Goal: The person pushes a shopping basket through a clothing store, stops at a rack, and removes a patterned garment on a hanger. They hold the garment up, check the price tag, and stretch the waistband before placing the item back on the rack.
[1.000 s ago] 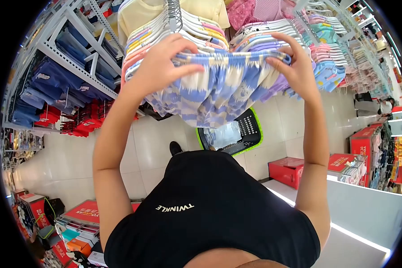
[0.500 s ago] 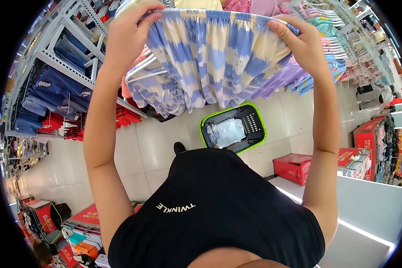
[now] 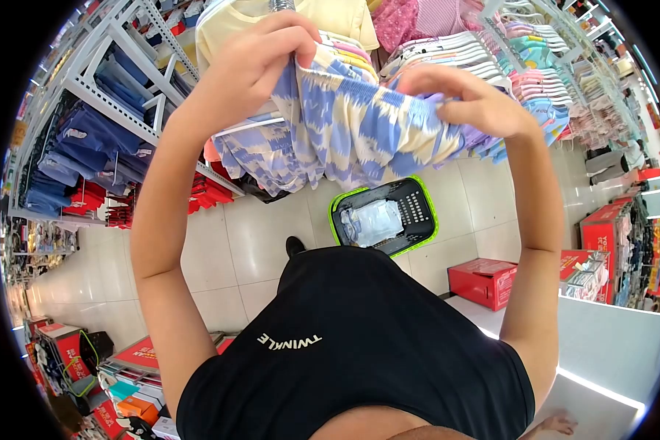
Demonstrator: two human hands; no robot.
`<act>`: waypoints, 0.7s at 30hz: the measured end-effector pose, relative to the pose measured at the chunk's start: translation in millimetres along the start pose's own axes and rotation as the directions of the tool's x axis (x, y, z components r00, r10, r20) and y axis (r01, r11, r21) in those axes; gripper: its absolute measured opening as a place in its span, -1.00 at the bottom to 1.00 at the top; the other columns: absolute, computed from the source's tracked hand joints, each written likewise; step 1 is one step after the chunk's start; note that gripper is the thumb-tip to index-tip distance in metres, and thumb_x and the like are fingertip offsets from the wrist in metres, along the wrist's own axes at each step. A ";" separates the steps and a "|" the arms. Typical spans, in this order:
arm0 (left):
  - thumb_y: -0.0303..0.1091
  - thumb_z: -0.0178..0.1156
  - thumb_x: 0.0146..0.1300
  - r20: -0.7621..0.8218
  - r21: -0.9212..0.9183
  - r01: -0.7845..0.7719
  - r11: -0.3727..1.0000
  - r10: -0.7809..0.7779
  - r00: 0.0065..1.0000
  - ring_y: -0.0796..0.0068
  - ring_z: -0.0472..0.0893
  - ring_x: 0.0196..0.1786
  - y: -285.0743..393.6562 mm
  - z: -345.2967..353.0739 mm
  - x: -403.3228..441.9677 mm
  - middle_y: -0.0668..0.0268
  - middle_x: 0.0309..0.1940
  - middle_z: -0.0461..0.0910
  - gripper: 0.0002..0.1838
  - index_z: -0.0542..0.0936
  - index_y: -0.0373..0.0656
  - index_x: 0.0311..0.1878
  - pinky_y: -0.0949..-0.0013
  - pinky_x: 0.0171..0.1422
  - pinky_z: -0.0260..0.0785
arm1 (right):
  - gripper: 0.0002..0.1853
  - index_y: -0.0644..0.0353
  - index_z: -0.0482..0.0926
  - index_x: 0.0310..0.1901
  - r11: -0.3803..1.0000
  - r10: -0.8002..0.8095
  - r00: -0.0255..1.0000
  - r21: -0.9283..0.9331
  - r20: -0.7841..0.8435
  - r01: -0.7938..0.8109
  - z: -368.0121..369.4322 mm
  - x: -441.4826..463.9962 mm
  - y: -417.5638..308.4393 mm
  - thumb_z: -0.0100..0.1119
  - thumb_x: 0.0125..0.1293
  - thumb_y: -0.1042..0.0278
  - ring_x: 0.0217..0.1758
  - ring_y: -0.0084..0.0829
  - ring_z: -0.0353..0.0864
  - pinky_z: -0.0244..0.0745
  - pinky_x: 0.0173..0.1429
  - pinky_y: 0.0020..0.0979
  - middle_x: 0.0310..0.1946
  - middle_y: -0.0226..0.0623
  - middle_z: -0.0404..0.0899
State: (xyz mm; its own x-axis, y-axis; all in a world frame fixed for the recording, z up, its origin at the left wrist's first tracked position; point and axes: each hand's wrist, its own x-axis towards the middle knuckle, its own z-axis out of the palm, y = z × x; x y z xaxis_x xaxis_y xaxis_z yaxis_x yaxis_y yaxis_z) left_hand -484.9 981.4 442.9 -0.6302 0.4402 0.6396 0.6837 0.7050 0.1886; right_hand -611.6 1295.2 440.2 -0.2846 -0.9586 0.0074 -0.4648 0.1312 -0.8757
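Blue-and-cream patterned elastic-waist bottoms [image 3: 374,121] hang in front of me, their waistband slanting down to the right. My left hand [image 3: 253,70] is closed on the waistband's left end. At the other end, my right hand [image 3: 473,103] has its thumb and fingers apart beside the waistband and does not visibly grip it. Matching patterned cloth [image 3: 260,158] hangs just left of the bottoms, below a white hanger [image 3: 253,126]. Whether the bottoms are legged or a skirt cannot be told.
A black basket with a green rim [image 3: 430,220] stands on the tiled floor, holding a packaged pale item [image 3: 378,222]. Behind my hands hang a yellow top [image 3: 235,29] and several garments on hangers. A white rack [image 3: 110,95] stands left; a red box [image 3: 484,282] lies right.
My right hand has loosened from the waistband and moved slightly down and left. The stretched waistband has narrowed and its right end has dropped. My left hand has shifted right and down.
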 end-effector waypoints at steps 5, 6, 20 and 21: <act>-0.71 -0.08 0.14 0.020 -0.040 -0.040 0.998 0.041 0.999 0.37 0.42 -0.32 15.1 -1.4 4.6 0.24 -0.04 0.59 -0.85 0.35 -0.21 -0.42 0.45 -0.21 0.28 | -0.59 0.44 0.64 0.09 0.967 0.201 0.918 0.080 0.342 -0.242 10.6 5.7 -2.7 0.10 0.26 0.39 0.13 -0.47 0.60 0.44 0.31 -0.38 -0.01 -0.19 0.69; -0.72 -0.08 0.10 0.034 -0.051 -0.050 0.997 0.051 0.998 0.37 0.40 -0.34 16.9 -2.0 4.5 0.22 -0.04 0.59 -0.84 0.31 -0.20 -0.45 0.45 -0.23 0.26 | -0.59 0.44 0.64 0.09 0.967 0.202 0.918 0.080 0.342 -0.242 10.8 6.2 -4.1 0.10 0.26 0.39 0.13 -0.47 0.60 0.44 0.31 -0.38 -0.01 -0.19 0.69; -0.68 -0.04 0.04 0.114 -0.197 -0.030 0.980 0.053 0.992 0.35 0.45 -0.24 32.3 -8.6 5.3 0.14 -0.03 0.57 -0.83 0.26 -0.17 -0.51 0.47 -0.18 0.26 | -0.67 0.25 0.52 0.05 0.957 0.243 0.963 0.132 0.114 -0.257 55.1 6.3 -20.2 0.36 0.34 0.36 -0.33 -0.75 0.32 0.25 -0.25 -0.58 -0.42 -0.62 0.43; -0.68 -0.03 0.04 0.144 -0.187 -0.018 0.982 0.045 0.989 0.32 0.46 -0.23 33.3 -7.8 5.2 0.14 -0.03 0.57 -0.83 0.26 -0.18 -0.50 0.45 -0.17 0.27 | -0.61 0.29 0.51 0.15 0.941 0.305 0.949 0.132 0.075 -0.313 55.4 5.0 -25.9 0.34 0.36 0.37 -0.30 -0.75 0.38 0.30 -0.22 -0.58 -0.38 -0.59 0.51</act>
State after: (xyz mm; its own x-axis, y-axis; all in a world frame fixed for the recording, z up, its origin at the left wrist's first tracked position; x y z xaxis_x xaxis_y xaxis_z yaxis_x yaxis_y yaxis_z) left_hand -462.5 1002.8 458.3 -0.6449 0.5471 0.5337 0.7516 0.5808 0.3128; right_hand -554.6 1273.0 436.1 -0.3490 -0.8890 -0.2966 -0.2372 0.3900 -0.8897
